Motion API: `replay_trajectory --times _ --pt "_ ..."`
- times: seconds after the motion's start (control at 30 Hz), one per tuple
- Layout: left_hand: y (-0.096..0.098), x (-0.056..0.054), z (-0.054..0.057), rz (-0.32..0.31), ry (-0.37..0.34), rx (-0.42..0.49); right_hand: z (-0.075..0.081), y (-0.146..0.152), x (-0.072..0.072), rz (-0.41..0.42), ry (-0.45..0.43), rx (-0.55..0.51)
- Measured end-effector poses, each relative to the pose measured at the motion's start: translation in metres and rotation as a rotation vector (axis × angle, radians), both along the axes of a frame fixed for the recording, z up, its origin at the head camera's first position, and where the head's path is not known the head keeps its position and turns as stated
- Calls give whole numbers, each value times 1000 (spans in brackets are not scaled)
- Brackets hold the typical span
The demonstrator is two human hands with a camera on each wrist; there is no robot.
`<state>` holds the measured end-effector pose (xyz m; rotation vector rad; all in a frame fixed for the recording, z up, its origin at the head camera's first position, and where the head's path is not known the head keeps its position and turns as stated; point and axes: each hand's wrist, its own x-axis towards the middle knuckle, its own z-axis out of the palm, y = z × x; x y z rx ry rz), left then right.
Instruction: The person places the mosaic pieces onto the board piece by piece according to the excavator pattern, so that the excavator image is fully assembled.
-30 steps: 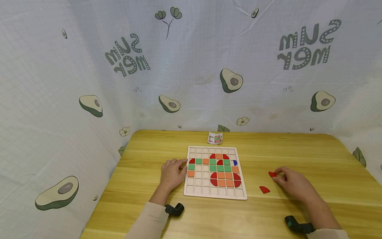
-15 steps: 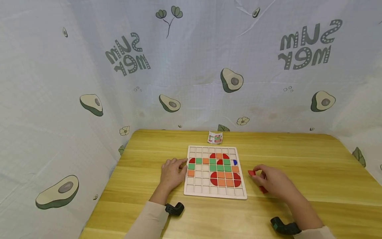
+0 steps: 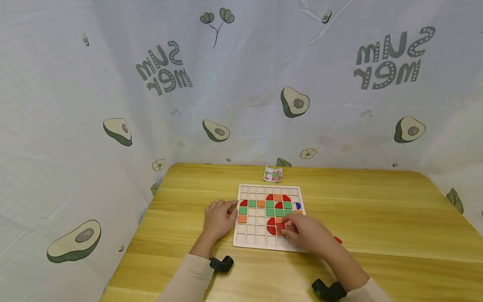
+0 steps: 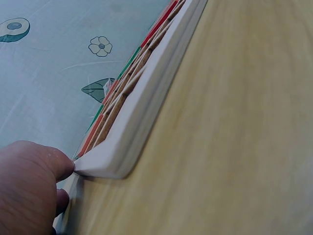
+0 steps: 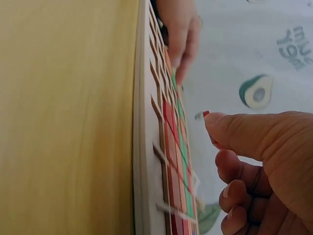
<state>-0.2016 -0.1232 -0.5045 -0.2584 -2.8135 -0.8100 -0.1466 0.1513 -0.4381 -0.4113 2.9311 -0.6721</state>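
My right hand (image 3: 311,235) pinches a red quarter-circle tile (image 3: 280,227) between thumb and fingers, over the lower right part of a wooden grid board (image 3: 250,229). In the right wrist view only a thin edge of that tile (image 5: 206,113) shows past the thumb, raised off the board. My left hand (image 3: 219,218) rests at the board's left side, its fingers touching the rim; the left wrist view shows a digit against the board's corner (image 4: 102,161). Red, green and orange tiles fill some cells. The right hand covers several cells at the lower right.
Another red tile (image 3: 338,240) lies on the table right of the board, partly behind the right wrist. A small blue piece (image 3: 298,206) sits in a cell near the right rim. Behind the board stands a curled pattern card (image 3: 273,174). A printed curtain (image 3: 241,84) hangs beyond the table.
My right hand has travelled left from the table to above the board, carrying the red quarter-circle tile. The left hand has stayed at the board's edge.
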Motion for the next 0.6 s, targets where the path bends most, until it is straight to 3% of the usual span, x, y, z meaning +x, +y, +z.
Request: replay_trajectory --times 0.2,0.43,0.6 --pt "0 -1 -1 1 -8 3 -8 -32 -2 57 -11 -8" --pt "-1 -2 -2 2 -20 -11 -18 -63 -6 187 44 -5" --pt "-1 -3 -2 -4 -12 -14 -25 -79 -10 231 56 -17"
